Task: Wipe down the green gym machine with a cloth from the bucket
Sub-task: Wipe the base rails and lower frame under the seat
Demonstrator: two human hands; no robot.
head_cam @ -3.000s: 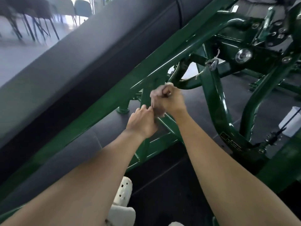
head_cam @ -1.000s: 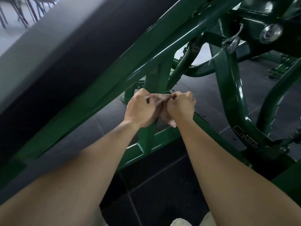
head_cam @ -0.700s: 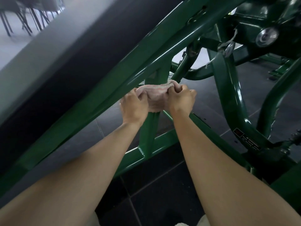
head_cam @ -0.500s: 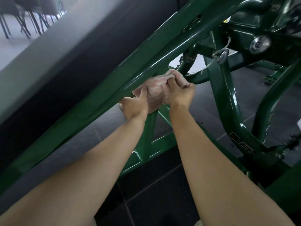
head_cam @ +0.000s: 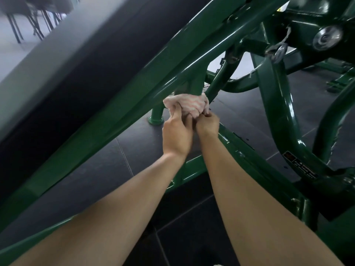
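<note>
- The left hand (head_cam: 177, 135) and the right hand (head_cam: 207, 125) hold a pink cloth (head_cam: 190, 104).
- Their fingers (head_cam: 177, 113) pinch it tight.
- The cloth is wrapped round a bar of the green machine (head_cam: 272, 104).

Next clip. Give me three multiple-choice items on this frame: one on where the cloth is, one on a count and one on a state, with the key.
1. Where is the pale pink striped cloth?
A) on the floor tiles
B) against the dark green metal upright post of the machine
C) draped over the black pad

2. How many hands hold the cloth?
A) none
B) one
C) two

3. What state is the cloth in?
A) bunched up
B) spread flat
C) hanging loose from one corner

Key:
1 B: the cloth wraps the post just under the slanted green beam.
2 C: the left hand and the right hand both have a grip on it.
3 A: it shows as a crumpled wad, not a flat sheet.
</note>
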